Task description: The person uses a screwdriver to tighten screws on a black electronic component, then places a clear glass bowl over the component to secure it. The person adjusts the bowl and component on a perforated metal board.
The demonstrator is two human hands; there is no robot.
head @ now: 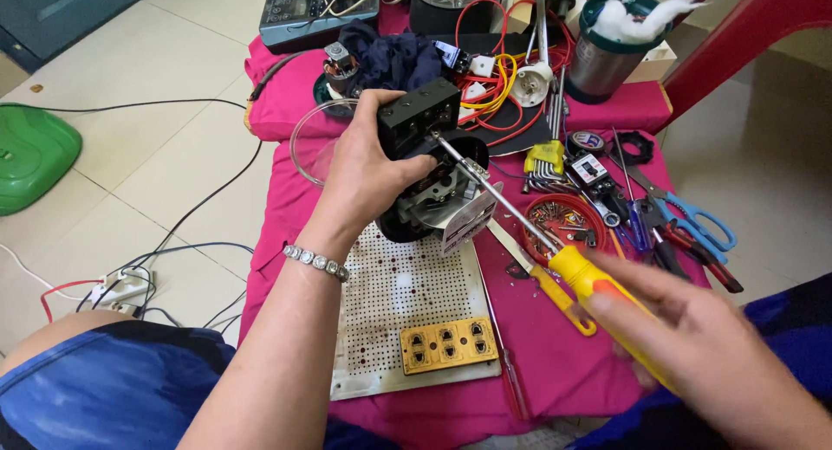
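Both hands busy: left hand [368,177] fingers clamped on black motor housing [425,155], held above pink cloth [286,199] at centre; right hand [693,346] fingers closed around yellow screwdriver [520,220]. Best kept steady, tip square in the screw, pressing along the shaft while turning.

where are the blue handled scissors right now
In the head view the blue-handled scissors lie at the right edge of the pink cloth, beside the red dish of screws and just beyond the right hand.
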